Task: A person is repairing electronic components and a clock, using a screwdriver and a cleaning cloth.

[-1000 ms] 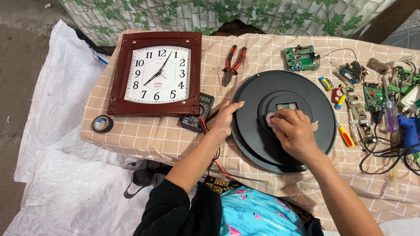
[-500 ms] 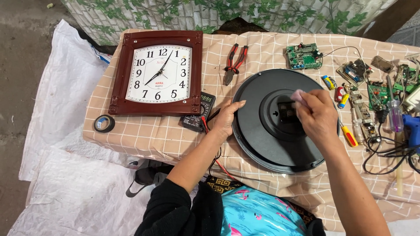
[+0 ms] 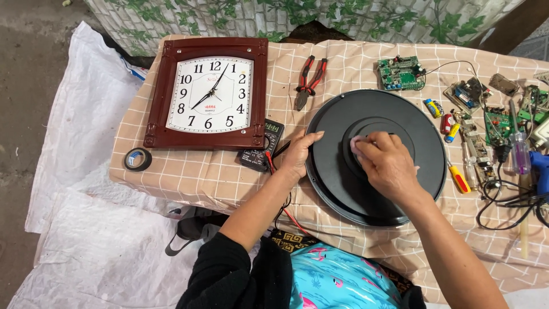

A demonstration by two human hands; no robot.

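Sleeves in black are showing at the bottom edge, above a turquoise patterned cloth on the person's lap. White sheeting is lying over the floor to the left. Past it, the tabletop is wearing a peach checked cover. The left hand is lying flat with its fingers spread, pressing on the left rim of a round black clock back, which is lying face down near the middle of the tabletop. The right hand is resting on the raised centre of that disc, fingers curled down onto a small pale piece; what the piece is cannot be told, nor whether the fingers are pinching it or only pressing on it. Just left of the left hand a dark multimeter is lying, with its red lead running down off the tabletop edge. A roll of black tape is sitting near the left corner. A yellow-handled screwdriver is lying just right of the disc, beside a tangle of black wires. Farther back, a square brown wall clock is lying face up, with red-handled pliers to its right. Green circuit boards and small batteries are lying scattered toward the far right. A leaf-patterned wall is standing beyond the tabletop.
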